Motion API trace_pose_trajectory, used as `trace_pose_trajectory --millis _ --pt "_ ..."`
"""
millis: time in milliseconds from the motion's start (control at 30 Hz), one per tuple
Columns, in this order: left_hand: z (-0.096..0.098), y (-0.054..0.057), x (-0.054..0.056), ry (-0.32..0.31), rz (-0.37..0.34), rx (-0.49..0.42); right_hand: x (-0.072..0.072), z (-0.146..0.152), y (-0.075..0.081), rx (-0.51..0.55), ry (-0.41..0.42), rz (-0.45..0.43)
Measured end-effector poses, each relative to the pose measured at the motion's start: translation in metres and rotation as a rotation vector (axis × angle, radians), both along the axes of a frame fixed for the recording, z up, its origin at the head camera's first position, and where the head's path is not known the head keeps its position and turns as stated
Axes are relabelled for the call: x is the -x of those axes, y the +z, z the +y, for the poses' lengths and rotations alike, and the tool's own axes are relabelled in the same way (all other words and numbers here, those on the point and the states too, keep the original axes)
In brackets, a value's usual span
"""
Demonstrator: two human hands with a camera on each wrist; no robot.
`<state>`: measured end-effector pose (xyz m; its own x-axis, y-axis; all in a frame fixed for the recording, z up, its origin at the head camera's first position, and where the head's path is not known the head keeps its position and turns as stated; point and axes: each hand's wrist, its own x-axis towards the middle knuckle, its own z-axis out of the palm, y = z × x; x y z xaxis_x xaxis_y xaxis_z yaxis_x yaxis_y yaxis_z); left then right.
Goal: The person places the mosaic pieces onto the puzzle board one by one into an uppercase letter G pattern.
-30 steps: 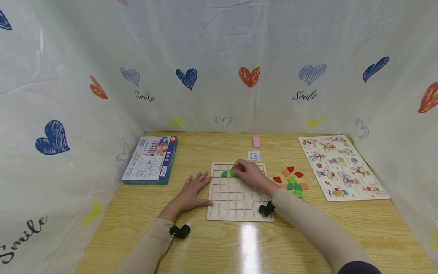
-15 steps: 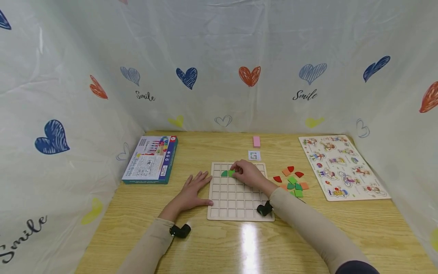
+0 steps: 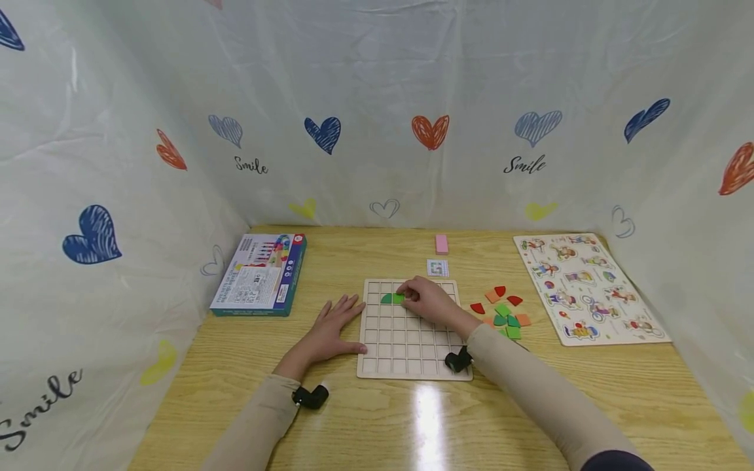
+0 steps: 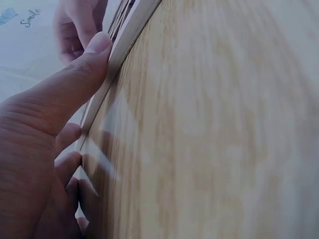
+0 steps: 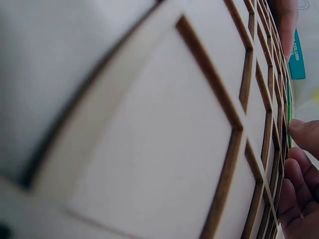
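Note:
My right hand (image 3: 429, 301) is over the upper part of the wooden grid board (image 3: 383, 356), thumb and fingers at the right edge of a light green square tile (image 3: 397, 298). That tile lies in the second row, against a dark green quarter-circle tile (image 3: 386, 299) on its left. In the right wrist view the thumb of the right hand (image 5: 303, 164) meets the green tile (image 5: 289, 102) at board level, other fingers curled below. Spread flat at the board's left side, my left hand (image 3: 331, 332) touches its edge with thumb and fingertips; the left wrist view shows the thumb (image 4: 75, 82) against that edge.
Loose red, orange and green tiles (image 3: 514, 333) lie right of the board. Behind it are a small pattern card (image 3: 438, 267) and a pink block (image 3: 442, 244). A game box (image 3: 253, 278) stands left, a picture puzzle board (image 3: 580, 288) far right.
The light green tile has shifted slightly left, up against the dark green one, and the right hand's fingers moved left with it. The left hand stays put.

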<state>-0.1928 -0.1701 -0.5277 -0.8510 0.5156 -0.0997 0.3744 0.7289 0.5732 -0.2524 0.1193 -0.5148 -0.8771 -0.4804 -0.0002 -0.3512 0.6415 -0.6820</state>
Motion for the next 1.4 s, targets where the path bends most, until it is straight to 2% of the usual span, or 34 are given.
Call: trace_pose_trajectory --millis 267,467,733,967,1200,1400 --pt "0.0 -0.002 0.001 -0.012 0.008 0.001 -0.004 0.019 0.0 0.066 0.0 0.023" --pt "0.001 -0.001 0.001 -0.016 0.022 -0.005 -0.008 0.042 0.006 0.075 -0.041 0.032" --pt "0.0 -0.001 0.001 -0.013 0.017 0.004 -0.018 0.079 0.004 0.049 -0.088 0.082" --pt "0.0 -0.001 0.001 -0.007 0.022 -0.002 -0.024 0.117 0.003 0.052 -0.16 0.064" --pt "0.0 -0.001 0.001 -0.007 0.022 0.0 -0.025 0.157 0.001 0.01 -0.235 0.099" --pt "0.001 0.0 0.0 -0.006 0.02 0.001 -0.025 0.173 0.0 -0.025 -0.258 0.088"
